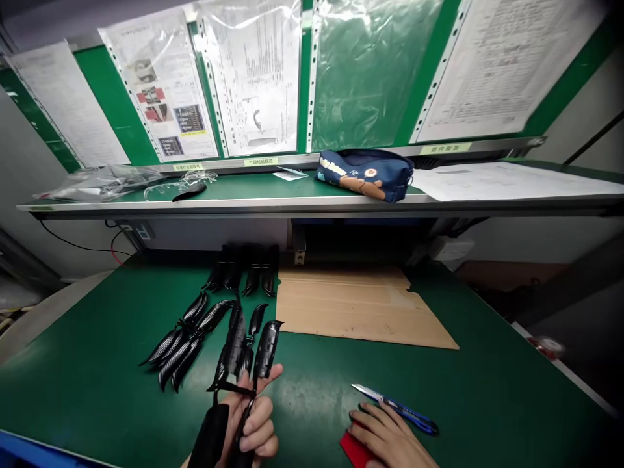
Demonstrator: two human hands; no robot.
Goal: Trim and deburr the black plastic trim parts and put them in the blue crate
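Observation:
My left hand (256, 422) is closed around a black plastic part (236, 341) with curved, blade-like lobes joined by a thin crosspiece. The part is held up at the lower middle, two lobes pointing away and two toward me. At the lower right, my right hand (392, 439) has its fingers over a flat red piece (355, 450), with the thumb on its near side. The hand hides most of that piece. A blue utility knife (407, 413), blade extended, lies just beyond the right fingers. Similar black parts (182, 341) lie on the green table left of my left hand.
More black parts (241, 266) stand in a row at the back. A cardboard sheet (351, 312) lies on the green table (78, 377). Across the back runs a shelf (253, 192) with a blue pouch (365, 174), plastic bags (104, 181) and papers (517, 181).

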